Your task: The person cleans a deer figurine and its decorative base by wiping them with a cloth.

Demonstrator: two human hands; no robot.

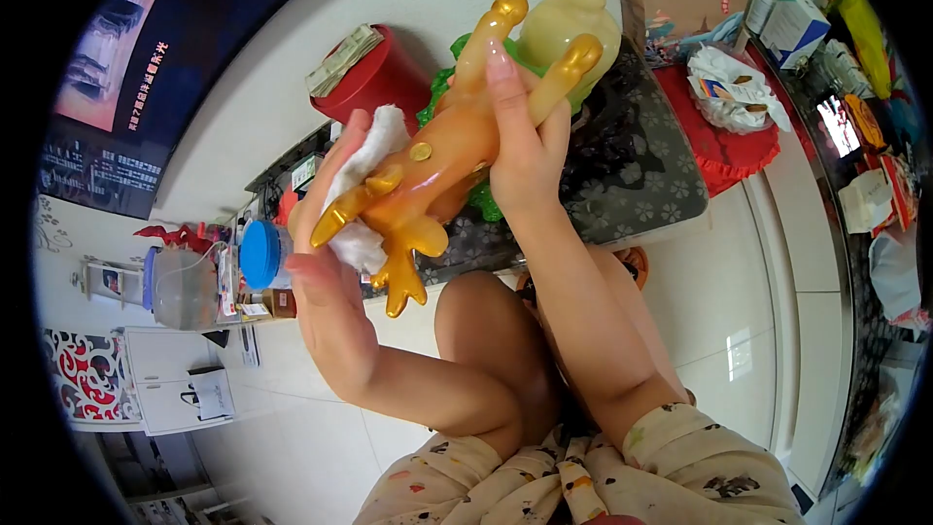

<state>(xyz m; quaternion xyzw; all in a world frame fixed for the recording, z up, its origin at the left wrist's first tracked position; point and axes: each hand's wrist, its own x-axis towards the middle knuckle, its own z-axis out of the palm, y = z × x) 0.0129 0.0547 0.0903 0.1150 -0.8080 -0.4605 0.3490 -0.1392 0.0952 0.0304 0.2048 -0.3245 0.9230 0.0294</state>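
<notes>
Pale floor (714, 301) stretches past the rounded corner of the dark tabletop (653, 185), above which the orange figurine (459, 148) tilts, the red bin (391, 73) beyond. The right hand (525, 151) grips the figurine's gold-tipped legs; the left hand (326, 277), loosely curved, holds white cloth (374, 148) against it.

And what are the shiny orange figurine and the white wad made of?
The orange figurine looks like glossy resin or glazed ceramic, given its bright highlights; I can't tell which. The white wad seems soft, matte cloth or tissue, judging by its crumpled folds.
</notes>
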